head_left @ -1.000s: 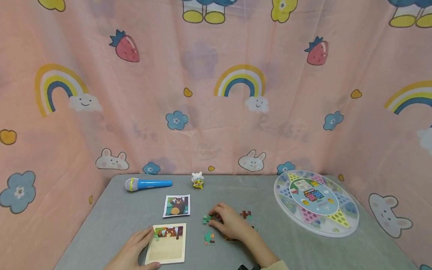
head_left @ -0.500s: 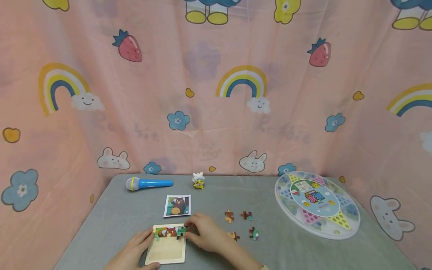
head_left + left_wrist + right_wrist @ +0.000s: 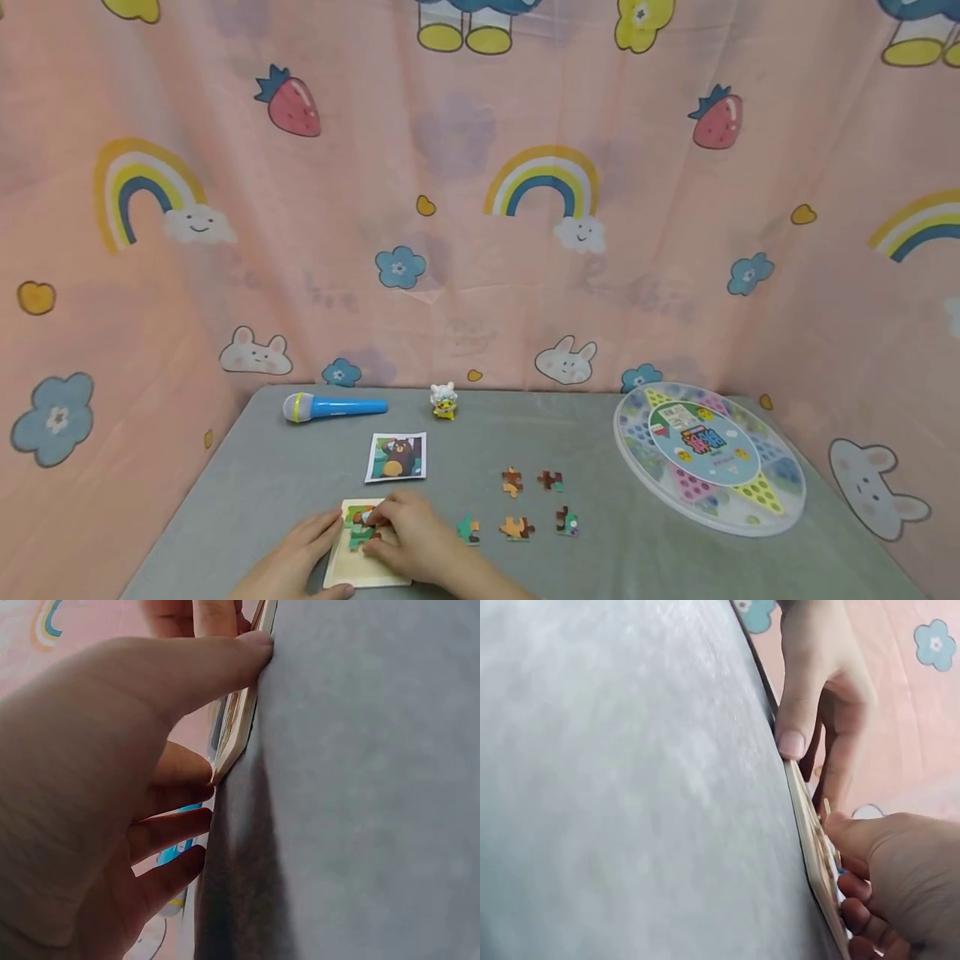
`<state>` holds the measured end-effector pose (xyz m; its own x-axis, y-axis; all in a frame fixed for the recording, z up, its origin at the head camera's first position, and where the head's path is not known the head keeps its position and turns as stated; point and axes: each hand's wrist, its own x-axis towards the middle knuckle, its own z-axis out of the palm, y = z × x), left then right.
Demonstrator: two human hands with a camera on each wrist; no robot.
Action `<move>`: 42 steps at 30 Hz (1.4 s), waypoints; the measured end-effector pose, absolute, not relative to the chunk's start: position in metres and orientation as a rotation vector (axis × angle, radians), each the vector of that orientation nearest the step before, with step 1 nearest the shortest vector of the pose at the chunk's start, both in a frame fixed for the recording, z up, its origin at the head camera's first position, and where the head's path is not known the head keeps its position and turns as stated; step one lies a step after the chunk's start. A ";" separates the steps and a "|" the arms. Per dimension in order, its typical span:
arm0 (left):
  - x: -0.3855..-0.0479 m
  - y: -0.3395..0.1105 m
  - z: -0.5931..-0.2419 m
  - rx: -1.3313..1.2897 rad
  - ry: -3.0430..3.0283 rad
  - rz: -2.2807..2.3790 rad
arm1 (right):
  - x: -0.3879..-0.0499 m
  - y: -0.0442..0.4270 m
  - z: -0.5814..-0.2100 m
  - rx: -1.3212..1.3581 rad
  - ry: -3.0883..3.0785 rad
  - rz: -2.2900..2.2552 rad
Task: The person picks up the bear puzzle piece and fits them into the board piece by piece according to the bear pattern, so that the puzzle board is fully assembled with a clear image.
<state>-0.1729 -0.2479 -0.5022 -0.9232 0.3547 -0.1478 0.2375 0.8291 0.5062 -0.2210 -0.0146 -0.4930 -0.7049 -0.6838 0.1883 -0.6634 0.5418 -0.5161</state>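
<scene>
A pale wooden puzzle tray (image 3: 358, 571) lies on the grey table, bear-picture pieces along its far end. My left hand (image 3: 288, 557) holds it at the left, with the thumb at the near edge and fingers at the side; the left wrist view shows that thumb on the tray's rim (image 3: 238, 731). Over the tray, my right hand (image 3: 414, 537) pinches a green puzzle piece (image 3: 358, 540), partly hidden by the fingers. Right of the tray lie several loose pieces, among them an orange-brown piece (image 3: 517, 527) and a green-and-orange piece (image 3: 468, 529).
Behind the tray lies a bear picture card (image 3: 396, 457). Farther back are a blue toy microphone (image 3: 337, 407) and a small white-and-yellow figurine (image 3: 444, 402). A round game board (image 3: 708, 458) lies at the right. A pink patterned curtain (image 3: 465, 292) closes off the back.
My right hand has taken a green piece from the loose ones and carried it left, first to the tray's right edge, then over its middle-left. The left hand stays at the tray.
</scene>
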 end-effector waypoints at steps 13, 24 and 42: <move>-0.173 -0.253 -0.505 0.885 2.842 0.549 | -0.219 -0.015 -0.508 -1.275 2.801 -0.987; -0.174 -0.252 -0.497 0.788 2.789 0.509 | -0.225 -0.013 -0.505 -1.246 2.679 -1.075; -0.171 -0.256 -0.495 0.771 2.781 0.572 | -0.224 -0.014 -0.507 -1.227 2.663 -1.103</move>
